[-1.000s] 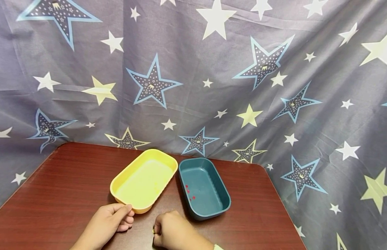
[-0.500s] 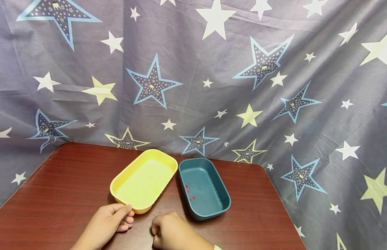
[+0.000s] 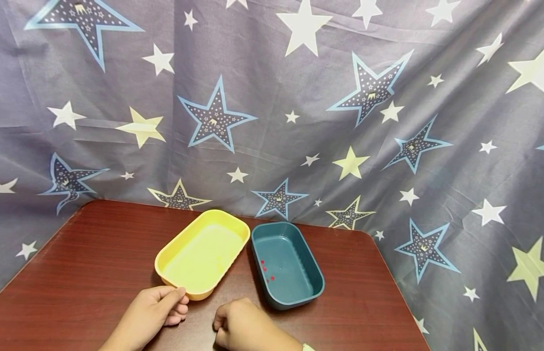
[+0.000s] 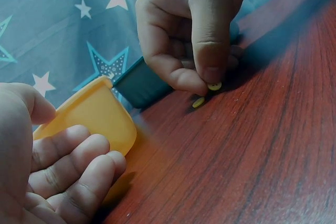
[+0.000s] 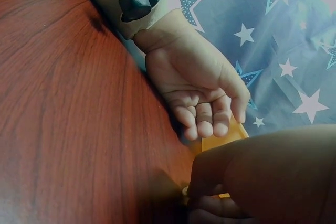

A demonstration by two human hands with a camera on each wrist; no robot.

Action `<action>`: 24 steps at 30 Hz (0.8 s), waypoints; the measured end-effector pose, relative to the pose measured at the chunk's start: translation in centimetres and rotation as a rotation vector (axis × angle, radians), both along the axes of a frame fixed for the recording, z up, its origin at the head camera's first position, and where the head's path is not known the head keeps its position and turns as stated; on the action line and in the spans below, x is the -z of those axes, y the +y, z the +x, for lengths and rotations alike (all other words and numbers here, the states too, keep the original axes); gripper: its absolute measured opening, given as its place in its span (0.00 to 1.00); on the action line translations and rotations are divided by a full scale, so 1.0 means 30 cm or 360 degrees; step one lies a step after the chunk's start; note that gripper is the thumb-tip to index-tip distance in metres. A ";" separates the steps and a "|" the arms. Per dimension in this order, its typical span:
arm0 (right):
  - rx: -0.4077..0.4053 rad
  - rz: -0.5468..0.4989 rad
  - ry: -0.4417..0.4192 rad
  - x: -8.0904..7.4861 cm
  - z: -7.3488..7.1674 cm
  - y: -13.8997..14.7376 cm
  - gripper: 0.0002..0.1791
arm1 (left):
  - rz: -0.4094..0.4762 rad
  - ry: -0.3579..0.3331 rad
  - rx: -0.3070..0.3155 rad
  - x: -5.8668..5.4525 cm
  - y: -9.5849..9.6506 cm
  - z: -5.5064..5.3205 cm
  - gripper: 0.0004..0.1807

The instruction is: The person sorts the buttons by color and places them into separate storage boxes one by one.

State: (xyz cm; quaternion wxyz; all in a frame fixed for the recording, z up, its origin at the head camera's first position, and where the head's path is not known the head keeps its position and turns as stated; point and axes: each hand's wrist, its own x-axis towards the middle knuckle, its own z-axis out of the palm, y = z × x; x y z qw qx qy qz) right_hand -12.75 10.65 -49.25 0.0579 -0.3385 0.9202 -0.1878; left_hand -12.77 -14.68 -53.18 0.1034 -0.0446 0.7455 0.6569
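Observation:
My left hand [image 3: 151, 309] pinches the near rim of a yellow plastic tray [image 3: 164, 246], thumb on top and fingers curled below. Low over the table, my right hand [image 3: 247, 324] has its fingers curled in. In the left wrist view, its thumb and index finger pinch a small yellow button [image 4: 214, 86]. A second yellow button [image 4: 198, 102] shows just below the index fingertip, at the tabletop; whether the finger touches it I cannot tell. In the head view both buttons are hidden by the right hand. A dark teal tray [image 3: 298, 287] stands beyond that hand.
Several small red pieces [image 3: 272, 278] lie inside the teal tray along its left side. Both trays stand close together on the reddish-brown wooden table [image 3: 100, 253]. A grey star-patterned cloth [image 3: 263, 146] hangs behind the table and along its right side.
A speck of yellow seen at my right fingertips one second ago is now hidden as that hand shifts slightly. My left hand and both trays have stayed put.

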 end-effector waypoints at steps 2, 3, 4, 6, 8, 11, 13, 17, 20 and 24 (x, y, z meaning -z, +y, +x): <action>0.0018 0.0009 -0.0007 -0.005 -0.001 0.002 0.07 | 0.0001 -0.0003 -0.0003 -0.001 0.000 0.000 0.27; 0.0029 0.0015 -0.0010 -0.008 -0.001 0.002 0.07 | 0.0000 -0.0003 -0.0003 -0.002 0.001 0.000 0.27; 0.0037 0.0022 -0.0006 -0.013 -0.001 0.003 0.07 | 0.0001 -0.0003 -0.0003 -0.003 0.001 0.000 0.27; 0.0059 0.0024 -0.0024 -0.028 -0.002 0.005 0.07 | 0.0004 -0.0004 0.0002 -0.005 0.000 0.000 0.27; 0.0068 0.0020 -0.0035 -0.044 -0.007 0.007 0.08 | 0.0004 -0.0002 0.0009 -0.008 0.000 0.001 0.27; 0.0054 -0.0018 -0.0033 -0.065 -0.020 0.015 0.09 | 0.0011 -0.0005 0.0012 -0.011 0.000 0.002 0.27; 0.0049 -0.0057 -0.0025 -0.079 -0.031 0.022 0.09 | 0.0012 -0.0006 0.0009 -0.012 0.001 0.003 0.27; 0.0099 -0.0187 -0.0083 -0.106 -0.056 0.040 0.09 | 0.0011 -0.0008 -0.0003 -0.012 0.003 0.002 0.27; 0.0149 -0.0272 -0.0154 -0.128 -0.076 0.055 0.09 | 0.0010 -0.0007 -0.0003 -0.011 0.002 0.002 0.27; 0.0179 -0.0315 -0.0158 -0.154 -0.105 0.075 0.08 | 0.0013 0.0005 0.0006 -0.010 0.002 0.003 0.27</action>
